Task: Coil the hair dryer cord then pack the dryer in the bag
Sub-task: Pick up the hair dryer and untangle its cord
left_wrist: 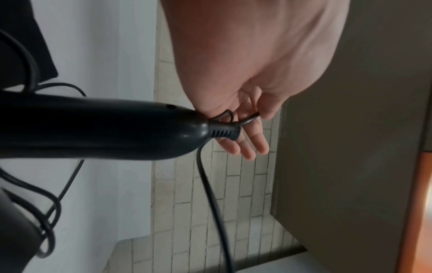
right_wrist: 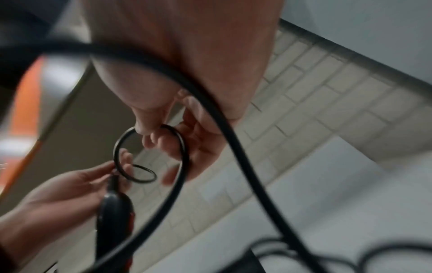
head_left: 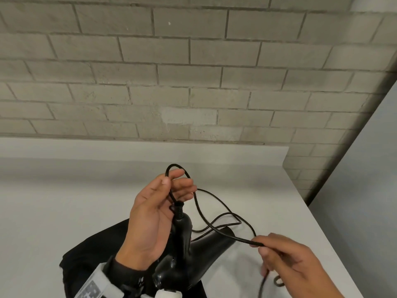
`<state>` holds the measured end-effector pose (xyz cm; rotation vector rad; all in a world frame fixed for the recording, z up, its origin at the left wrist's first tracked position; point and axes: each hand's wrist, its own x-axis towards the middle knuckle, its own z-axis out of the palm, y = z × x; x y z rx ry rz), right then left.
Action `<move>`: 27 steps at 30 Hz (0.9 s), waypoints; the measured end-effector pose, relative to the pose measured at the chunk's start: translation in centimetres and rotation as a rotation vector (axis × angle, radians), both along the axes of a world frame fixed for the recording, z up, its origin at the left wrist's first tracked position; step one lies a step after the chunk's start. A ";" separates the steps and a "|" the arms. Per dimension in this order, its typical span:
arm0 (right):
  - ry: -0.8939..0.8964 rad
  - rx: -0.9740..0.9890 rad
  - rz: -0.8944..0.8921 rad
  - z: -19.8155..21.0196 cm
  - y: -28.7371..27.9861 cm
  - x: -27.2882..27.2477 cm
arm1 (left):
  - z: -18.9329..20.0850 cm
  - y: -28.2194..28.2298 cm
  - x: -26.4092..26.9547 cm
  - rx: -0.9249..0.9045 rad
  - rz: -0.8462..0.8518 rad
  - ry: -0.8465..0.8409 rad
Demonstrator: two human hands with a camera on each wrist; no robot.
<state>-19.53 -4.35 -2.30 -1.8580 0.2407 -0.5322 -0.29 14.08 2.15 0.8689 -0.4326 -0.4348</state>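
1. Black dryer (head_left: 182,254) is held above the table, handle pointing up and away, nozzle to the right over the bag.
2. Right hand (head_left: 287,263) is nearest, at lower right; thumb and fingers pinch the cord (head_left: 217,203), which runs on past the hand toward the bottom edge.
3. Bag (head_left: 90,254), black cloth, lies flat on the table (head_left: 64,201) under the left wrist and the dryer.
4. Left hand (head_left: 154,211) is palm-up beside the handle, fingers loosely extended; the thumb presses the cord near the handle's end, and a small loop rises over the fingertips.
5. From that loop the cord sags in slack curves across to the right hand, with another loop lying on the table by the nozzle.
6. Beyond, the table meets a grey brick wall (head_left: 193,72).
7. Whether the left palm actually grips the handle cannot be told.
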 end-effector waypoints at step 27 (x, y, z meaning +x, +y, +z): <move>-0.274 -0.192 -0.070 8.9 2.5 7.0 | -1.4 -1.3 -2.9 0.048 -0.238 -0.364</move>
